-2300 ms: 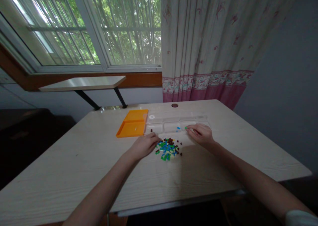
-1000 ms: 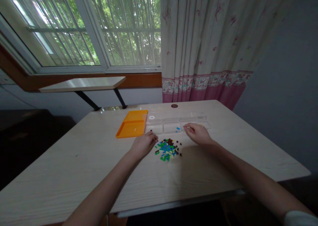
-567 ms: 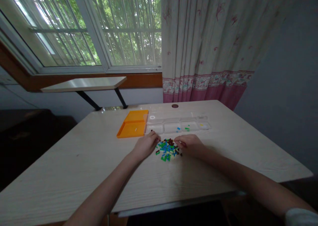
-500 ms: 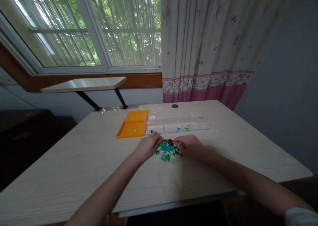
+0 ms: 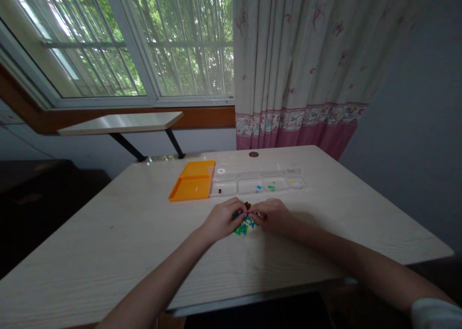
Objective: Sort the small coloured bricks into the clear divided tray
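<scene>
A small heap of tiny coloured bricks [image 5: 244, 227], green, blue, yellow and dark brown, lies on the pale wooden table [image 5: 108, 242]. My left hand [image 5: 224, 218] and my right hand [image 5: 271, 215] rest on the heap from either side, fingers curled, fingertips almost meeting over it. What the fingers pinch is hidden. Just beyond the hands stands a clear plastic tray [image 5: 252, 178] with several compartments. It holds a dark piece at the left, a blue piece, green pieces and a yellow piece further right.
An orange lid [image 5: 192, 180] lies left of the clear tray. A cable hole [image 5: 253, 154] marks the table's far edge. Behind stand a window, a narrow shelf [image 5: 119, 122] and a flowered curtain [image 5: 299, 64]. The table's right edge is near a grey wall.
My right hand left the tray, where green pieces now lie, and came back to the heap. My left hand slid right onto the heap. Both hands now cover most of it.
</scene>
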`<state>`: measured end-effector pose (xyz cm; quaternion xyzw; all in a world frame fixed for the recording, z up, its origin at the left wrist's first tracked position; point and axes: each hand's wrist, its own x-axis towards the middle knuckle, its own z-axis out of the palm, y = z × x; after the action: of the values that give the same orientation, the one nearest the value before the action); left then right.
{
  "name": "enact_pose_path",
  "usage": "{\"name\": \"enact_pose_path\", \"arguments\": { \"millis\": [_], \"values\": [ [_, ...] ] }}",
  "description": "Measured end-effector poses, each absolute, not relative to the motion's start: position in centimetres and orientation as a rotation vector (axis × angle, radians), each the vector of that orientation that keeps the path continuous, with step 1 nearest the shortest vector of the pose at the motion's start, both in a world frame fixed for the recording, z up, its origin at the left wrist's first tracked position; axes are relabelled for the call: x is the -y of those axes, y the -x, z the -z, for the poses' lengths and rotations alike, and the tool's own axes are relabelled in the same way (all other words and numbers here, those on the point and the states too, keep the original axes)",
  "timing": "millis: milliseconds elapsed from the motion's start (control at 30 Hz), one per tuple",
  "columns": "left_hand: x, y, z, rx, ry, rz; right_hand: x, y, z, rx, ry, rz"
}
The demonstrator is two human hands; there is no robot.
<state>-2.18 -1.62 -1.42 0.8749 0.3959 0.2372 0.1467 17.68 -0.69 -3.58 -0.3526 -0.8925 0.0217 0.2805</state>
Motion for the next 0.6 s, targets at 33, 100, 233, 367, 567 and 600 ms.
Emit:
{"name": "enact_pose_path", "arguments": {
  "millis": [33, 100, 233, 367, 567, 600],
  "values": [
    [1.64, 2.16, 1.39, -1.143, -2.517, -0.685, 0.68, -17.69, 3.61, 2.394, 0.945, -0.056],
    [1.65, 2.13, 1.37, -1.140, -2.516, -0.694, 0.65, -17.70, 3.64, 2.393, 0.942, -0.049],
    [1.55, 2.18, 1.50, -1.127, -2.513, -0.716, 0.55, -17.72, 3.63, 2.380, 0.920, -0.033],
    [1.38, 2.29, 1.69, -1.117, -2.487, -0.769, 0.37, -17.79, 3.66, 2.322, 0.915, -0.031],
    [1.32, 2.15, 1.65, -1.115, -2.428, -0.842, 0.23, -17.90, 3.60, 2.296, 0.903, -0.098],
    [1.31, 2.11, 1.63, -1.115, -2.416, -0.854, 0.23, -17.91, 3.55, 2.300, 0.897, -0.115]
  ]
}}
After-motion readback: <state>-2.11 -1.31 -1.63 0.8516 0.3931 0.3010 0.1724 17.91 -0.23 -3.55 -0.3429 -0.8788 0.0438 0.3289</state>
